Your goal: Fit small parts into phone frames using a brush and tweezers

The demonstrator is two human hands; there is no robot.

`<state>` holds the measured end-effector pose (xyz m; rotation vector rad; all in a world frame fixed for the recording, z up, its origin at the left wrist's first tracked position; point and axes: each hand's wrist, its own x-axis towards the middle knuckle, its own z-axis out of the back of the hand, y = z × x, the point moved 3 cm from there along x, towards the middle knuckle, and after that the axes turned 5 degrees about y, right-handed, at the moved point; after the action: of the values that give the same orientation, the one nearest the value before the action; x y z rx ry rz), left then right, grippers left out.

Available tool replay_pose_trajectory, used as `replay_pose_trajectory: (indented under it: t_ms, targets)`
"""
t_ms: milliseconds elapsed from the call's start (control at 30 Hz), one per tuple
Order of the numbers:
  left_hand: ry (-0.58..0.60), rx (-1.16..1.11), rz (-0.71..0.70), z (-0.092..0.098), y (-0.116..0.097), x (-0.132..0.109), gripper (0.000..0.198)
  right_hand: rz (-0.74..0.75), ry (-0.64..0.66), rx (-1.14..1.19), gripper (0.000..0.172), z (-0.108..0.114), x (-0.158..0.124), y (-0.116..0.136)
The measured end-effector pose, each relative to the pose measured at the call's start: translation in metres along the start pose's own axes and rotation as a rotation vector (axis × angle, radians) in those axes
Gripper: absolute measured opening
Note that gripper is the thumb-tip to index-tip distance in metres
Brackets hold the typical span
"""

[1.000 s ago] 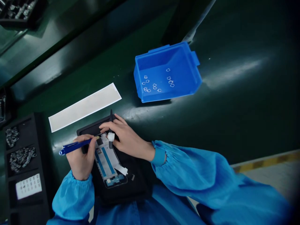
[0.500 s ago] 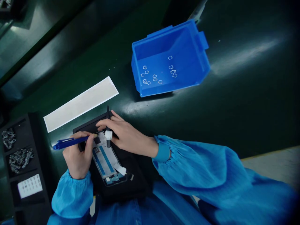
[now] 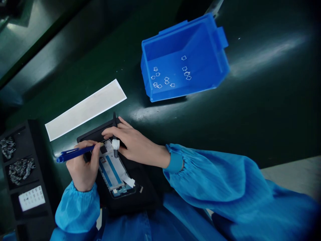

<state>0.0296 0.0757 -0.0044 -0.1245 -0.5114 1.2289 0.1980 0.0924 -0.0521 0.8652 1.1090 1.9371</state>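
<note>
My left hand is closed round a blue pen-shaped tool. Its pale tip touches or hovers just over the upper end of an opened phone; I cannot tell which. My right hand holds black tweezers with a white wrap round them, over the phone's upper right edge. The tweezers point away from me, and my fingers partly hide them. The phone shows blue strips and a white tab at its lower end. It lies tilted on a black holder.
A blue bin with several small white frame-shaped pieces stands beyond my right hand. A pale strip sheet lies ahead on the dark green table. At left, a black compartment tray holds dark small parts and a printed white label.
The view has shifted a little, so the bin, sheet and tray sit slightly differently in it. Both hands keep almost the same pose over the phone.
</note>
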Motion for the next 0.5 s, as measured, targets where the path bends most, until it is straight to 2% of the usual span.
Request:
replay_pose_trajectory:
  t_ms: [233, 500]
  targets:
    - [-0.036, 0.109, -0.17, 0.0, -0.008, 0.002, 0.012, 0.0, 0.018, -0.024, 0.051, 0.0, 0.0, -0.001]
    - [-0.031, 0.124, -0.204, 0.0, -0.011, 0.004, 0.014, -0.005, 0.02, -0.026, 0.048, 0.001, 0.0, 0.0]
